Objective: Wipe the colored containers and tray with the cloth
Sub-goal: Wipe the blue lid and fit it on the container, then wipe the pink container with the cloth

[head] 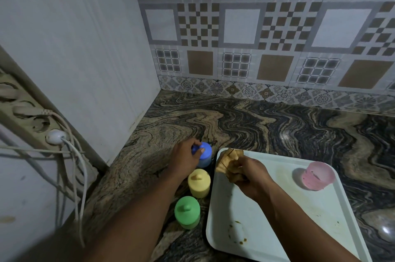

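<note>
Three lidded containers stand in a row on the marbled counter left of the tray: a blue container [205, 156] farthest, a yellow container [199, 182] in the middle, a green container [187, 211] nearest. My left hand [187, 159] grips the knob of the blue container's lid. My right hand [245, 176] holds a bunched tan cloth [228, 161] over the far left corner of the pale tray [267, 219]. A pink container [317, 175] without a lid sits on the tray's far right. Brown and green stains mark the tray's near part.
A white panel wall [85, 59] closes the counter on the left, tiled wall [267, 37] at the back. A power strip [32, 116] with a white plug and hanging cables is on the left.
</note>
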A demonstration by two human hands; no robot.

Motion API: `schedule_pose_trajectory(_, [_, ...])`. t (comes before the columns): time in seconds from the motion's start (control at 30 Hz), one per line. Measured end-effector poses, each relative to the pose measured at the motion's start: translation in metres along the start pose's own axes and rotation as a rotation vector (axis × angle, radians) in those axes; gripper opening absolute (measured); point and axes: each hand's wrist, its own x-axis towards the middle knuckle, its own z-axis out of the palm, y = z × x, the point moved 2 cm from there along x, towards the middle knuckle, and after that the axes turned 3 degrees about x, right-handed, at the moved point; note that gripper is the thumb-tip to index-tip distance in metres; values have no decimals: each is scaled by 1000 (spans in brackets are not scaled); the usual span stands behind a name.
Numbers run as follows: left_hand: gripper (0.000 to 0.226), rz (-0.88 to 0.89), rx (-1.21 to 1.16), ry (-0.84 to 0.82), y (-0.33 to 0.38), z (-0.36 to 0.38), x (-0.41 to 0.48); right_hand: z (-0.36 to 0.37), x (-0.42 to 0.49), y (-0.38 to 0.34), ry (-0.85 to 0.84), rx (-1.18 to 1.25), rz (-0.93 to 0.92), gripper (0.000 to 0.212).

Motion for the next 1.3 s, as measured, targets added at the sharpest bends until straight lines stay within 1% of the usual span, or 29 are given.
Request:
schedule_pose_trajectory(0.07, [18,-3,13,-31,-1,-1,3,0,1,2,6,59,32,24])
schedule_pose_trajectory(0.13, [17,0,44,-54,0,-2,6,-1,2,4,-28,140,62,27])
schedule_pose_trajectory(0.23, [15,11,143,-95,4,-5,9,2,-7,1,-119,147,59,29])
schedule_pose_trajectory(0.27, [15,22,177,-116,6,-6,10,1,-12,-2,-119,152,59,30])
schedule_pose_trajectory(0.3, [17,27,200,-136,9,-6,11,-1,-16,-5,-82,152,56,25])
schedule_pose_trajectory(0.37, [20,38,216,-151,12,-8,13,-9,-21,-11,-12,136,38,8])
schedule_pose_trajectory(0.47, [29,83,215,-115,23,-7,13,-30,-22,-20,-34,105,14,3])
schedule_pose_trajectory(0.53, [37,108,204,-99,37,-5,12,-46,-25,-31,-24,120,8,7])
schedule_pose_trajectory(0.6, [38,170,192,-102,63,3,6,-68,-31,-45,11,148,-20,17])
schedule_pose_trajectory(0.67, [34,257,191,-115,97,16,-5,-95,-36,-59,56,179,-61,24])
schedule_pose_trajectory(0.73, [32,387,205,-148,134,36,-19,-123,-40,-76,95,218,-102,28])
schedule_pose_trajectory(0.87, [36,604,236,-240,196,93,-48,-178,-57,-107,58,383,-180,24])
schedule_pose_trajectory(0.9, [38,643,273,-265,206,108,-53,-191,-62,-111,54,433,-194,23])
schedule_pose_trajectory(0.97, [40,708,395,-305,229,141,-62,-221,-70,-117,52,535,-215,30])
schedule_pose_trajectory(1.03, [38,725,551,-341,241,165,-67,-248,-72,-118,55,604,-241,42])
schedule_pose_trajectory(1.07, [36,719,629,-342,244,174,-67,-258,-73,-117,58,603,-240,48])
schedule_pose_trajectory(1.1, [35,714,701,-334,249,184,-67,-268,-75,-116,52,589,-224,49])
schedule_pose_trajectory(1.13, [35,711,763,-317,247,188,-66,-270,-75,-111,36,567,-203,45])
schedule_pose_trajectory(1.2, [30,699,830,-282,245,194,-64,-270,-75,-104,44,516,-181,28])
schedule_pose_trajectory(1.27, [22,653,824,-253,245,198,-63,-273,-70,-96,147,421,-193,14])
schedule_pose_trajectory(1.3, [21,624,786,-235,244,197,-62,-273,-66,-91,229,350,-230,14])
